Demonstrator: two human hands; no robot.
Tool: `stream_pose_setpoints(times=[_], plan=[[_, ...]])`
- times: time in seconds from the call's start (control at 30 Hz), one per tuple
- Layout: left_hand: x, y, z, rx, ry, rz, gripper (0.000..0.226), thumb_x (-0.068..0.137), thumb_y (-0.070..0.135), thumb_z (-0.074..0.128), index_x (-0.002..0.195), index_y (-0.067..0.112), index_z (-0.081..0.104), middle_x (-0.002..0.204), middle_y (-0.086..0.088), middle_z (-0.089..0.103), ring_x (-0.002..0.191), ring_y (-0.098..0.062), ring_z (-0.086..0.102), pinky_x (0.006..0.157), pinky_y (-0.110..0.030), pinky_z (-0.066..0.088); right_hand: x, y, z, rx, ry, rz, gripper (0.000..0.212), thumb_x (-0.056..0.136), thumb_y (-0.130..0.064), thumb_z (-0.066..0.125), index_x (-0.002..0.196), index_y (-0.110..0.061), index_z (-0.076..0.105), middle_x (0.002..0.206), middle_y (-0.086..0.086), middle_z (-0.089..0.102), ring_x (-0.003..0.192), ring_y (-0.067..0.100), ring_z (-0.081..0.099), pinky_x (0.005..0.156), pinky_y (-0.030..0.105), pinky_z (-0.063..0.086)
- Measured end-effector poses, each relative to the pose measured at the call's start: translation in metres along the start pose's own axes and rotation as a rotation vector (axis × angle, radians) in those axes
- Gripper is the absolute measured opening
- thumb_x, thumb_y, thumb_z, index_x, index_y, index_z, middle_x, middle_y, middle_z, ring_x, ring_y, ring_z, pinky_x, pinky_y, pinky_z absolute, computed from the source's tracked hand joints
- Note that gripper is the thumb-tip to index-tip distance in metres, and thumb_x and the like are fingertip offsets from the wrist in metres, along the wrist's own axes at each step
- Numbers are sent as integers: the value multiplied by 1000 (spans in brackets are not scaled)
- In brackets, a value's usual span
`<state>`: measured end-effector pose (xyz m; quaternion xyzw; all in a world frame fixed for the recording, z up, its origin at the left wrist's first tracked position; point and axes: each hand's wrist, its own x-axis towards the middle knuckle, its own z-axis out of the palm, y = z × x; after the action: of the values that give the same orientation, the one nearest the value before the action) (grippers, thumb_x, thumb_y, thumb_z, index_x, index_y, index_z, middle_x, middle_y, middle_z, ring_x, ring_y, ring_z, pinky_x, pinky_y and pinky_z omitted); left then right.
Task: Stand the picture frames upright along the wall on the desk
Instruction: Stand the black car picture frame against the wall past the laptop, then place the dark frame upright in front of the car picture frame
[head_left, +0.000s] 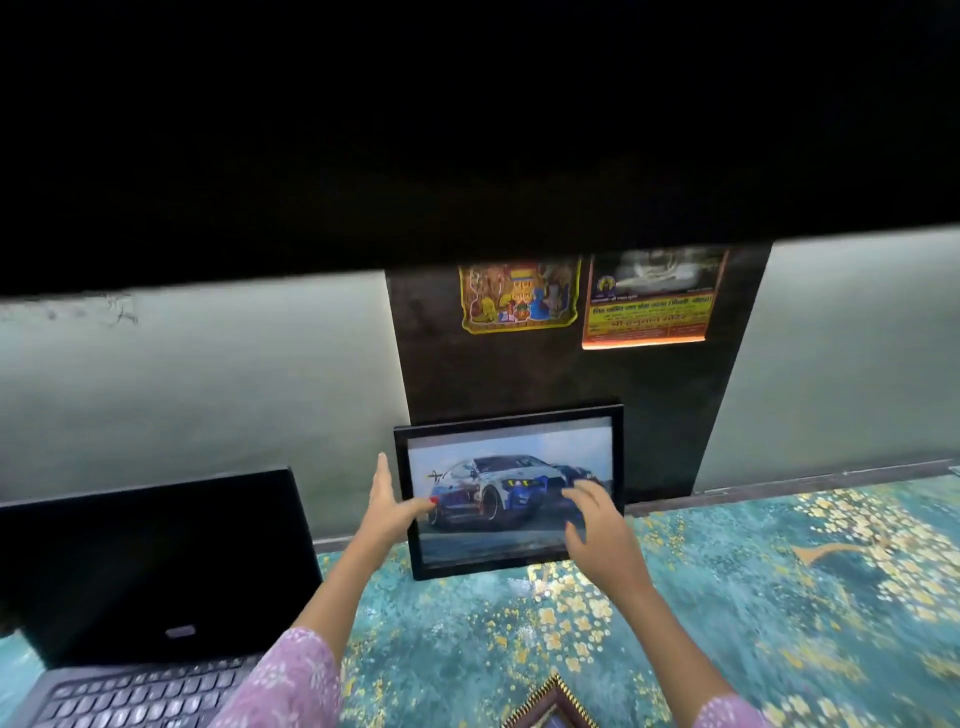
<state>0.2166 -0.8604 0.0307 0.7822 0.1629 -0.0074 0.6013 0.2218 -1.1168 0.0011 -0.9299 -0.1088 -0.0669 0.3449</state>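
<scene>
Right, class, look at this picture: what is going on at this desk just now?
A person is standing a black picture frame with a car photo upright against the dark wall panel at the back of the desk. The left hand is at the frame's left edge; the right hand is open in front of its lower right corner. An open laptop sits to the left. The corner of a gold-edged frame lies flat near the bottom, not yet stood up.
</scene>
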Motion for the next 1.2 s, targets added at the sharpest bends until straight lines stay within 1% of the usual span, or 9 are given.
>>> stream_pose_setpoints(times=[0.13, 0.27, 0.47, 0.63, 0.77, 0.9, 0.97, 1.07, 1.2], plan=[[-44, -16, 17, -186, 94, -35, 59, 87, 7, 55, 139, 10, 27, 137, -13, 42, 120, -27, 45, 96, -40, 38, -70, 21, 15, 49, -167, 65, 32, 82, -10, 54, 114, -11, 56, 123, 5, 53, 117, 20, 50, 97, 25, 35], [-102, -65, 48, 154, -158, -134, 37, 87, 13, 55, 122, 5, 47, 103, -7, 57, 85, -18, 52, 61, -23, 40, -138, 30, 27, -66, -317, 234, 40, 80, -27, 58, 117, -14, 54, 123, 7, 54, 115, 22, 52, 98, 34, 41], [-155, -121, 71, 1032, -400, -85, 45, 80, 37, 57, 111, 4, 53, 119, -17, 60, 107, -32, 57, 87, -37, 47, -195, 33, 18, -329, -542, 500, 59, 72, -50, 64, 111, -9, 48, 116, 14, 55, 117, 28, 51, 89, 34, 45], [-165, -143, 70, 1127, -320, -115, 47, 90, 39, 44, 120, 3, 44, 128, -20, 55, 117, -35, 52, 95, -42, 44, -211, 35, 23, -403, -461, 644, 74, 72, -56, 59, 126, -11, 37, 132, 12, 51, 120, 29, 49, 98, 41, 41], [-164, -130, 68, 903, -349, -94, 25, 93, 29, 43, 101, 5, 48, 120, -23, 57, 107, -34, 54, 87, -39, 42, -213, 32, 16, -292, -322, 721, 54, 77, -42, 59, 114, -6, 43, 120, 17, 56, 111, 34, 55, 91, 41, 46], [-162, -110, 55, 460, -214, -47, 27, 90, 25, 51, 68, 21, 38, 75, -5, 55, 70, -20, 50, 64, -33, 37, -208, 31, 3, -116, -212, 812, 70, 82, -53, 48, 127, -2, 35, 130, 23, 48, 117, 39, 49, 95, 44, 45], [-162, -99, 45, 115, -134, -82, 23, 90, 19, 52, 70, 18, 42, 70, -2, 54, 58, -16, 52, 52, -26, 44, -195, 25, -8, 208, -188, 826, 79, 81, -57, 50, 134, -2, 28, 127, 21, 52, 112, 35, 54, 87, 41, 46], [-165, -82, 34, -283, -54, -92, 15, 92, 10, 46, 78, 14, 48, 78, -10, 61, 55, -13, 62, 45, -20, 51, -177, 0, -20, 744, -164, 728, 52, 84, -39, 57, 121, -6, 47, 94, 9, 64, 75, 21, 61, 62, 31, 47], [-172, -62, 36, -516, -142, -44, 18, 94, 5, 39, 103, 14, 52, 88, -1, 64, 79, -15, 63, 69, -29, 52, -159, -27, -22, 868, -54, 533, 47, 84, -13, 60, 128, -3, 43, 112, -4, 53, 102, 22, 55, 79, 24, 48]])
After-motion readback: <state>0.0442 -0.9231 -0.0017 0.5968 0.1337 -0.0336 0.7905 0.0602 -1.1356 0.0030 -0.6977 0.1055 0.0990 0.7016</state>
